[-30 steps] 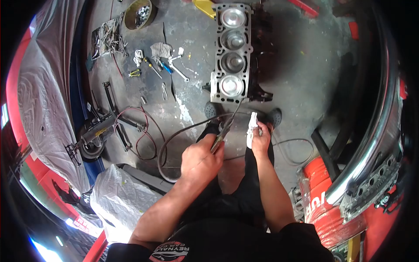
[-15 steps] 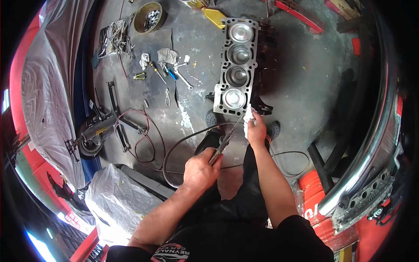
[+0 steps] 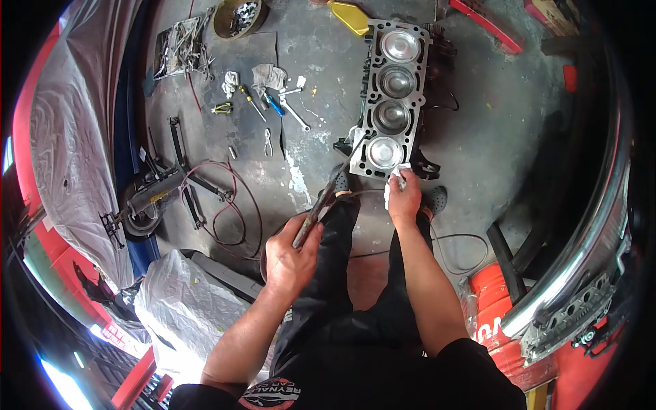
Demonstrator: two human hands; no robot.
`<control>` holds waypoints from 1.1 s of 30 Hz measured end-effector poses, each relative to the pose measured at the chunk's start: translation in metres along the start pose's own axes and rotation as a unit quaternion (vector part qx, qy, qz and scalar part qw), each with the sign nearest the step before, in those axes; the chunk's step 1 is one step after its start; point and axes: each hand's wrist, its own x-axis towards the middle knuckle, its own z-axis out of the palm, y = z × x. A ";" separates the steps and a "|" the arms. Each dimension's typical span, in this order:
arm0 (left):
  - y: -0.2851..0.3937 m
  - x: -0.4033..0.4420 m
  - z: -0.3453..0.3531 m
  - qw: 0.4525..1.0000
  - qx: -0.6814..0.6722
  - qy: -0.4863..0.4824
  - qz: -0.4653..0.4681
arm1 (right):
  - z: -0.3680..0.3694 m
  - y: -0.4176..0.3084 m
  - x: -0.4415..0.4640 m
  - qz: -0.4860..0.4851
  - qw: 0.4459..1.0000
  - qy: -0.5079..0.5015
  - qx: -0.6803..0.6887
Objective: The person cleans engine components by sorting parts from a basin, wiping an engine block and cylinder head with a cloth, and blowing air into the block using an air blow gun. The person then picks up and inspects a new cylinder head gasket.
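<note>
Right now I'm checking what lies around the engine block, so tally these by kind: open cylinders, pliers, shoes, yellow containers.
Cylinders: 4
Pliers: 2
Shoes: 2
Yellow container: 1
Total: 9

Single head-worn view — looks forward and steeply down past the wearer's torso; engine block (image 3: 393,101) upper centre, shoes (image 3: 435,199) just below it; wide-angle, dark curved edges — no second view.

Both arms reach forward, left hand (image 3: 290,254) and right hand (image 3: 404,198) (apart) closed.
</note>
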 end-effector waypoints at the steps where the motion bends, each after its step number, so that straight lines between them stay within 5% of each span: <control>1: -0.001 0.004 0.001 1.000 -0.001 0.000 0.000 | 0.002 -0.001 0.003 0.005 1.000 0.020 0.006; 6: 0.006 0.030 -0.001 0.993 0.048 -0.007 0.106 | 0.006 -0.005 0.041 0.059 0.980 0.191 0.002; 9: 0.038 0.040 -0.011 0.989 0.129 -0.027 0.065 | 0.020 -0.012 0.076 0.001 0.960 0.280 0.020; 11: 0.047 0.049 -0.010 0.984 0.150 -0.038 0.089 | 0.037 -0.014 0.091 0.186 0.962 0.188 -0.066; 14: 0.080 0.074 -0.013 0.977 0.188 -0.096 0.031 | 0.041 -0.017 0.094 0.158 0.954 0.232 -0.106; 15: 0.097 0.079 -0.021 0.971 0.197 -0.084 0.110 | 0.038 -0.014 0.097 0.165 0.952 0.238 -0.103; 21: 0.100 0.087 -0.015 0.953 0.267 -0.101 0.102 | 0.042 -0.019 0.093 0.137 0.951 0.258 -0.105; 25: 0.057 0.072 -0.025 0.960 0.227 -0.090 0.136 | 0.041 -0.019 0.092 0.135 0.952 0.250 -0.115; 28: 0.062 0.066 -0.052 0.992 0.076 -0.099 -0.029 | 0.042 -0.017 0.094 0.123 0.951 0.262 -0.106; 33: 0.083 0.079 -0.039 0.998 0.048 -0.034 -0.011 | 0.042 -0.016 0.092 0.134 0.954 0.244 -0.107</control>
